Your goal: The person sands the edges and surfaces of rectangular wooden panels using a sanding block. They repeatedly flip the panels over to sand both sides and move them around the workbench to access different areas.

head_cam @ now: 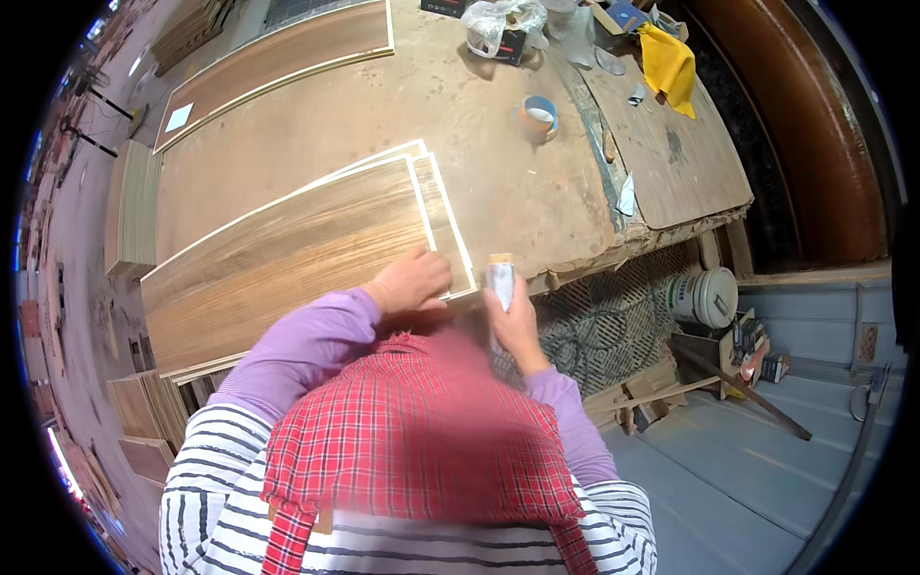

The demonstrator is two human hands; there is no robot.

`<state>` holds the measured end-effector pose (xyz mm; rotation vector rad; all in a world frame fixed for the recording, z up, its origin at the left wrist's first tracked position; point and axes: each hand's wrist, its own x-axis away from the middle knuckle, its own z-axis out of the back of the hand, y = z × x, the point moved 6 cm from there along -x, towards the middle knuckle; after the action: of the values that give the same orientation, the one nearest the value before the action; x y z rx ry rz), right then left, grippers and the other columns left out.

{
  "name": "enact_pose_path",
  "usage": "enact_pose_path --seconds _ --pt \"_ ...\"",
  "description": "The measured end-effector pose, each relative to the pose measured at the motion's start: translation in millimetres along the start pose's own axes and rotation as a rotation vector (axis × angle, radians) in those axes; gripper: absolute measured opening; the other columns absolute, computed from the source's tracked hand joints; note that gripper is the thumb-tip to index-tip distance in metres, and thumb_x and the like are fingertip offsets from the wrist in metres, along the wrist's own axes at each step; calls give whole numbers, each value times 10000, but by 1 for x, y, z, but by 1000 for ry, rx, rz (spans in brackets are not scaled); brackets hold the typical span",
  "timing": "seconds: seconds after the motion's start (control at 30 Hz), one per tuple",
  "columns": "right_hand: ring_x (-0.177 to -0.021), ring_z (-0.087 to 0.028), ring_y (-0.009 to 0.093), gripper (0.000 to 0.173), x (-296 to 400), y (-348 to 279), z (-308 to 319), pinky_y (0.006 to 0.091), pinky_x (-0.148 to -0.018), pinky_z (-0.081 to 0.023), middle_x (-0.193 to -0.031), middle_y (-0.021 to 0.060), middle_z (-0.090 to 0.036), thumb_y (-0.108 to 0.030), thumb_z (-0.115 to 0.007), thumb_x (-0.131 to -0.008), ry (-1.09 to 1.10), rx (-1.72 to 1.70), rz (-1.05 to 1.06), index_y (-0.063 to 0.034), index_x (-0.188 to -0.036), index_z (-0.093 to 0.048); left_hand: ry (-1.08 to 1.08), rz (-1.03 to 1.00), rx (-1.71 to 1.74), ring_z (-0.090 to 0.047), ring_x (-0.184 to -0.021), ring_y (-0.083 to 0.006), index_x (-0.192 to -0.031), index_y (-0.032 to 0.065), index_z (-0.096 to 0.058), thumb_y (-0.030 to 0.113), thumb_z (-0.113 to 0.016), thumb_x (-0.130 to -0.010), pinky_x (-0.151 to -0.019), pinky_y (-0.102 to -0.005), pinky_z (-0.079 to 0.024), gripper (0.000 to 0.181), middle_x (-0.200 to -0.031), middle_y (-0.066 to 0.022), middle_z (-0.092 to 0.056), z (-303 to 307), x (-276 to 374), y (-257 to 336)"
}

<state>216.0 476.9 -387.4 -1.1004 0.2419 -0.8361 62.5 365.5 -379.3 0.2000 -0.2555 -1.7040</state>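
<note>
Before me lies a stack of wood-grain panels (pixel 302 223) with pale edges, its top panels slightly fanned at the right end. My left hand (pixel 411 282) is on the top panel near its front right corner, fingers curled; whether it grips the edge or something small is hidden. Just right of that corner, my right hand (pixel 514 323) holds a small block-like tool (pixel 501 280) upright, with a greyish-white face and a tan top end. The tool appears apart from the panels.
On the worktable (pixel 474 100) stand a cup (pixel 537 118), a plastic bag (pixel 496 29) over a dark box and a yellow cloth (pixel 668 68). Another pale-edged panel (pixel 287 65) lies at the back left. A white bucket (pixel 701 298) and wood offcuts (pixel 647 395) sit at right.
</note>
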Motion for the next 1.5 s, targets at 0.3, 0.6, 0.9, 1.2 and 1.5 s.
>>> enact_pose_path --seconds 0.3,0.6,0.9,1.2,1.5 --pt "-1098 -555 457 617 0 -18 -14 473 -900 -457 -1237 262 -557 -351 -590 -899 -207 257 -20 -47 -1388 -367 303 547 -21 -340 -1366 -303 -1357 85 -469 401 -585 -883 -1103 -461 -265 582 -1490 -144 -359 14 59 -88" --pt "-1041 -573 465 610 -10 -9 -25 488 -868 -462 -1187 298 -555 -330 -581 -900 -207 379 -87 -17 -1376 -364 257 597 -34 -324 -1382 -295 -1363 90 -474 409 -599 -857 -1099 -457 -257 611 -1491 -148 -366 14 60 -88" --pt "-1033 -565 451 472 -222 -108 -111 483 -871 -460 -1157 276 -573 -274 -583 -903 -106 335 57 4 -1266 -466 231 590 -26 -330 -1386 -278 -1349 95 -492 431 -616 -833 -1103 -455 -242 627 -1485 -158 -377 13 62 -90" --pt "-1095 -573 393 529 -61 -25 -48 460 -907 -454 -1177 258 -576 -247 -620 -861 -245 214 -87 -1 -1301 -457 295 601 -16 -355 -1371 -282 -1324 93 -515 420 -625 -826 -1098 -450 -252 606 -1469 -156 -403 16 61 -93" --pt "-1027 -593 414 489 -165 -61 -95 463 -894 -457 -1128 276 -590 -254 -566 -907 -151 155 51 22 -1290 -440 275 594 14 -366 -1366 -281 -1320 94 -521 412 -633 -812 -1088 -457 -262 609 -1474 -163 -398 7 62 -90"
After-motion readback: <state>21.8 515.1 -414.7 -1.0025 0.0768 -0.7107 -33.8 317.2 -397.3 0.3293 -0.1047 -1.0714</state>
